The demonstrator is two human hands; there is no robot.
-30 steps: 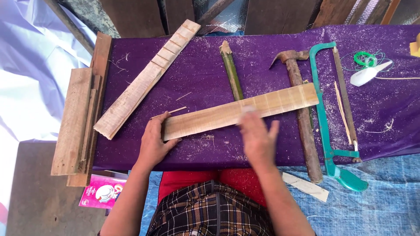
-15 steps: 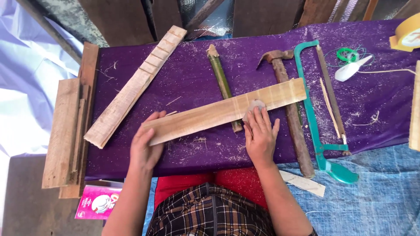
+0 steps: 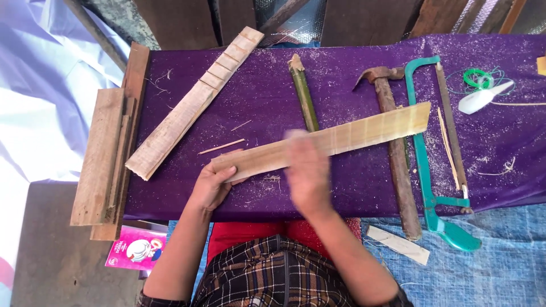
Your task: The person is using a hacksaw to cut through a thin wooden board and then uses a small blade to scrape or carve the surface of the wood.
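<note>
A long flat bamboo slat [image 3: 364,132] lies slantwise on the purple cloth-covered table [image 3: 352,182], its right end resting over the hammer and the saw. My left hand [image 3: 211,183] grips the slat's left end, thumb on top. My right hand [image 3: 307,173] lies flat on the slat near its middle, blurred with motion, fingers together and holding nothing. A green bamboo stick [image 3: 303,96] runs under the slat just beyond my right hand.
A second notched slat [image 3: 190,105] lies at the left. Wooden planks [image 3: 108,153] are stacked off the table's left edge. A hammer [image 3: 392,142], a teal hacksaw [image 3: 426,159], thin splinters [image 3: 448,148], a white knife handle [image 3: 483,96] and green cord [image 3: 476,77] sit right.
My right hand has slid leftward along the slat, from its right part toward the middle. My left hand keeps hold of the slat's left end.
</note>
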